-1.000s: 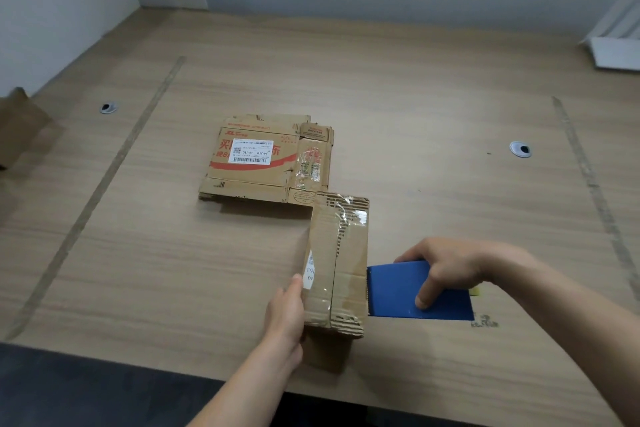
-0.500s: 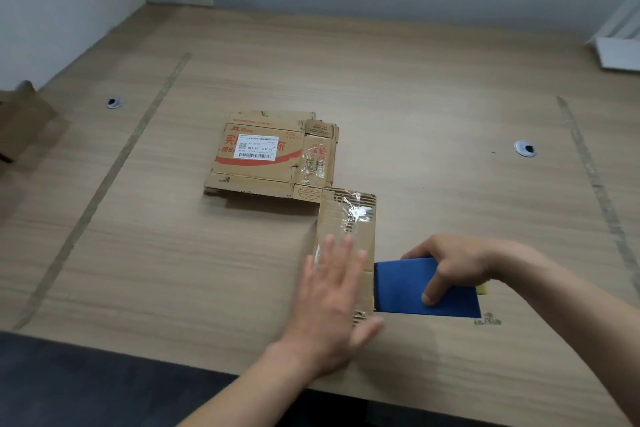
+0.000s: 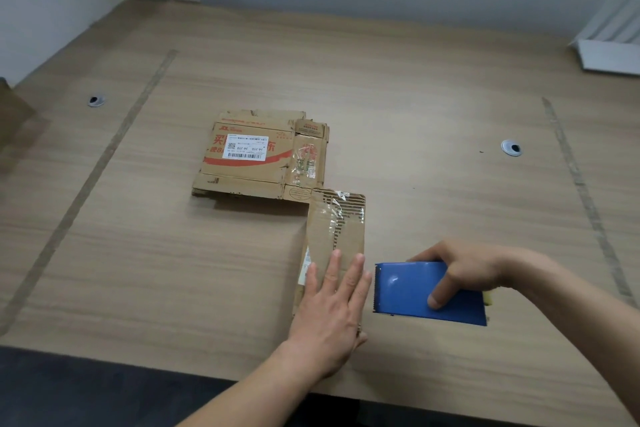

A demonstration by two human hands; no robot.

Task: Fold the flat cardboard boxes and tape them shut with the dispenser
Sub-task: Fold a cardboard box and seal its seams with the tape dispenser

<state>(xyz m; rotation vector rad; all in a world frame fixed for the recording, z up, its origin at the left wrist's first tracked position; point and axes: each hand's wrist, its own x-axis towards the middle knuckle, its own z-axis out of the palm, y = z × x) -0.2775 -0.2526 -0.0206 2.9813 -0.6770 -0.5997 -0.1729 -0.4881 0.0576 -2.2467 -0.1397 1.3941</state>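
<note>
Left hand (image 3: 332, 308) lay flat, fingers spread, on a worn, tape-patched folded box (image 3: 337, 236) at the table (image 3: 433, 107) front. Right hand (image 3: 464, 270) gripped the blue dispenser (image 3: 412, 291) beside it. Flattened boxes (image 3: 256, 156) lay behind.

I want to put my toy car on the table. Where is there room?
Bare wood lies left of the flat brown cardboard stack, toward the left round metal grommet, and behind the stack up to the wall. It is crowded near the front edge: left hand on the small taped cardboard box, right hand gripping the blue tape dispenser.
</note>
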